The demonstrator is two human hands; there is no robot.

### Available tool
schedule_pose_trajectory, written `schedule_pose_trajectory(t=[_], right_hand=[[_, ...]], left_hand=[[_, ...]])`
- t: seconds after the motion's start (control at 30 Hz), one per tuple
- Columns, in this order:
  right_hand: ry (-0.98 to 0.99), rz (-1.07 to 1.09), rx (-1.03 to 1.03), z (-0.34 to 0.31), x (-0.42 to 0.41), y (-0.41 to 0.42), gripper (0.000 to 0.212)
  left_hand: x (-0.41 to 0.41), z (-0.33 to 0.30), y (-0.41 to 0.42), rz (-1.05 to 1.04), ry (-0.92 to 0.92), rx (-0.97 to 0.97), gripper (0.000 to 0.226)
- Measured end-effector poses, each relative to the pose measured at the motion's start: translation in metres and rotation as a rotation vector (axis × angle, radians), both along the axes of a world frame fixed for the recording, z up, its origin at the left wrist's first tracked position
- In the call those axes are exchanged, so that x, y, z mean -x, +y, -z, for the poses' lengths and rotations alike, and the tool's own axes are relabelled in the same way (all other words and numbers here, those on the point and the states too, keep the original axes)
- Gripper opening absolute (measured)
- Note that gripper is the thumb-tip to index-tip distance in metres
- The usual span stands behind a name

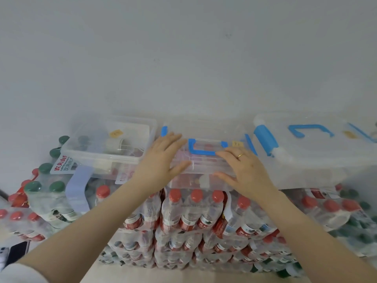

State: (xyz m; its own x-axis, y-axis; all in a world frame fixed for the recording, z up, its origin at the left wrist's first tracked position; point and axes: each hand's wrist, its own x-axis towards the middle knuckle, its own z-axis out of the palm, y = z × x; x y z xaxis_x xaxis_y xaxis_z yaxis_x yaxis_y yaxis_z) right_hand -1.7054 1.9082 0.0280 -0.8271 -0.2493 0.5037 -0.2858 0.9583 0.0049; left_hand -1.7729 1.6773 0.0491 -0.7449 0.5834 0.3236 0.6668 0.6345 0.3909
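Clear plastic storage box with a blue handle (204, 163) sits mid-scene on stacked shrink-wrapped packs of red-capped water bottles (193, 213). The left hand (163, 158) and right hand (245, 167) lie flat on its lid, fingers straight, thumbs at the near rim. Pressing evenly on both sides should keep the lid square.

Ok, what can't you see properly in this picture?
Head view only:
- Inside the middle box: blurred by its cloudy plastic, partly covered by the left hand and right hand.
- Writing on its yellow sticker: too small.
- Big box on the right: cut off by the picture's edge.
- Dark phone-like thing bottom left: cut off, blurred.
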Motion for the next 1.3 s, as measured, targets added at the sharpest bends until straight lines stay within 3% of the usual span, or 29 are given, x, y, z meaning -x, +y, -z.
schedule_pose_trajectory(t=[0.07,0.17,0.4,0.5,0.63,0.73,0.8,0.93,1.07,1.3], right_hand=[[-0.044,0.039,0.1,0.002,-0.002,0.01,0.056],[-0.037,0.013,0.14,0.005,0.003,0.01,0.042],[0.065,0.045,0.112,0.009,0.018,0.006,0.029],[0.04,0.07,0.101,0.011,0.015,0.003,0.028],[-0.095,0.098,0.155,0.006,0.002,0.003,0.054],[-0.003,0.14,0.215,-0.003,-0.012,0.011,0.042],[0.127,0.191,0.252,-0.011,-0.022,0.023,0.032],[0.227,0.332,0.299,-0.027,-0.037,0.074,0.023],[0.22,0.447,0.396,-0.05,-0.04,0.139,0.026],[0.024,0.693,0.35,-0.065,-0.039,0.258,0.023]], left_hand=[[0.003,0.001,-0.003,0.088,0.064,0.152,0.052],[0.007,-0.004,-0.001,0.116,0.109,0.26,0.045],[0.022,-0.004,0.006,0.092,0.081,0.273,0.041],[0.021,-0.002,0.004,0.098,0.066,0.234,0.043],[0.019,-0.013,0.01,0.067,0.038,0.121,0.057],[0.023,-0.03,0.035,0.085,0.036,-0.067,0.04],[0.021,-0.043,0.063,0.13,-0.07,-0.196,0.021],[0.002,-0.059,0.133,0.183,-0.47,-0.356,0.029],[-0.002,-0.065,0.193,0.147,-0.606,-0.421,0.037],[-0.002,-0.055,0.242,-0.161,-0.832,-0.377,0.057]])
